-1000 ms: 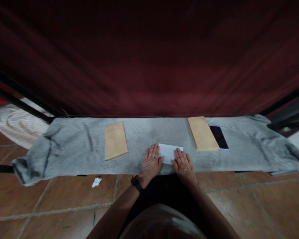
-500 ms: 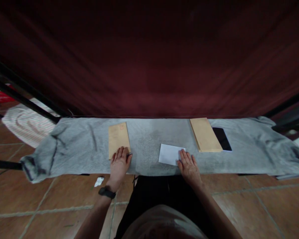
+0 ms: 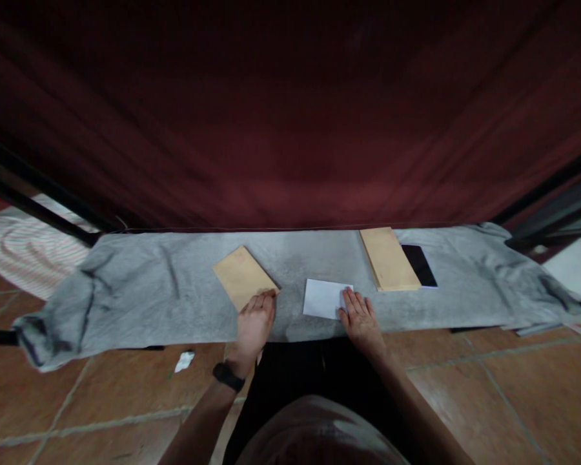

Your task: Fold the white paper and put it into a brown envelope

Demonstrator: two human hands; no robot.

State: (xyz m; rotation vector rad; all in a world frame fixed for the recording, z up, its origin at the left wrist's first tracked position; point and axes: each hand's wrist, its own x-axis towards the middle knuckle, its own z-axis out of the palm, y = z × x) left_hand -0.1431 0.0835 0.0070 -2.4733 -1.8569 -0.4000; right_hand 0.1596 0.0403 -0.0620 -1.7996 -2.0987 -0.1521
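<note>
My left hand (image 3: 256, 321), with a dark band on the wrist, is closed on the near corner of a tan paper envelope (image 3: 242, 274). The envelope lies tilted on the grey cloth, with a faint reddish mark by its far corner; my fingers cover its near edge. My right hand (image 3: 360, 316) lies flat, fingers stretched out, over the right end of a white folded paper (image 3: 322, 298). Farther right, a stack of similar tan envelopes (image 3: 388, 258) partly covers a dark-screened phone or tablet (image 3: 420, 265).
The grey cloth (image 3: 174, 310) covers a long narrow surface. Behind it hangs a dark red curtain (image 3: 290, 161). Dark metal bars (image 3: 43, 210) stand at both sides. A striped cloth (image 3: 14, 248) lies at left, and a white scrap (image 3: 184, 361) sits on the tiled floor.
My left hand has moved right and curled on the envelope, which has turned so its near end points rightward. My right hand stays on the white paper. The view has shifted slightly.
</note>
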